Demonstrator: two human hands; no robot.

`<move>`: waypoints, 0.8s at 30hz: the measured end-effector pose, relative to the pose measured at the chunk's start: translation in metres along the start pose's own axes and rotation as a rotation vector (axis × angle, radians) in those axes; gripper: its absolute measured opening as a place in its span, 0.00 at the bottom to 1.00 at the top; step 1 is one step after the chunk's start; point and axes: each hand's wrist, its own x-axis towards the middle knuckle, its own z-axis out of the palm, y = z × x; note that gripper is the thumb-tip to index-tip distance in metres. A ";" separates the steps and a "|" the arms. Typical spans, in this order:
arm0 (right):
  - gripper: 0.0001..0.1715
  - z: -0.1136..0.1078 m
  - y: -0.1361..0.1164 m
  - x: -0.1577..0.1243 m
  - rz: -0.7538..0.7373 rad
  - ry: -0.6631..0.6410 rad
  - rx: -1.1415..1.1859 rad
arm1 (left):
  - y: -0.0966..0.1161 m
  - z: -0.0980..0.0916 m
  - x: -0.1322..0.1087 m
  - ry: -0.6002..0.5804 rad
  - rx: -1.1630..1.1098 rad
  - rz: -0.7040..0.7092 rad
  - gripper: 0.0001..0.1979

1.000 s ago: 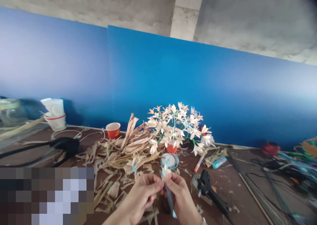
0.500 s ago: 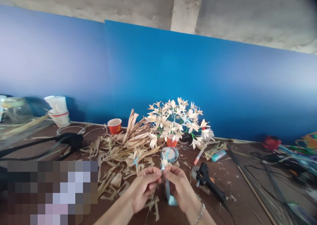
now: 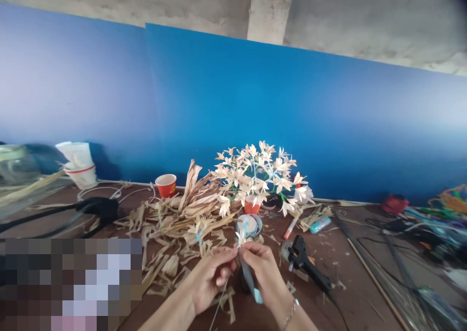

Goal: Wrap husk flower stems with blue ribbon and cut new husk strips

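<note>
Above the brown table, my left hand (image 3: 215, 275) and my right hand (image 3: 261, 269) meet, thumbs and fingers pinched at the base of a small cream flower (image 3: 241, 235). Light blue ribbon (image 3: 249, 275) is wound at the flower's base and hangs down beside my right palm, its loose end curling below. A thin wire stem (image 3: 219, 302) runs down from the fingers of my left hand. Right behind the flower lies a roll of the blue ribbon (image 3: 260, 225). Another cream flower with blue ribbon (image 3: 198, 235) rests on the husks to the left.
Dry corn husks (image 3: 171, 224) cover the left middle. Behind stands a bunch of cream flowers (image 3: 255, 175) in a red cup (image 3: 251, 206). A red paper cup (image 3: 166, 186), a black glue gun (image 3: 308, 265), a marker (image 3: 291, 227) and a blue wall (image 3: 226, 93) surround the work.
The view has shifted slightly. My hands stay pinched at the flower's base; the hanging ribbon has swung a little to the right, and the wire stem below my left hand shows more clearly.
</note>
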 end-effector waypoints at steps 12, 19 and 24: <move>0.13 -0.004 0.005 0.003 -0.088 0.028 -0.153 | -0.005 0.000 0.005 0.081 0.197 0.177 0.12; 0.08 -0.001 -0.005 -0.005 0.073 -0.099 0.122 | 0.002 0.005 -0.002 -0.009 0.130 0.093 0.12; 0.10 0.003 -0.004 -0.005 0.048 -0.146 0.137 | 0.002 0.008 -0.005 -0.050 0.200 0.059 0.13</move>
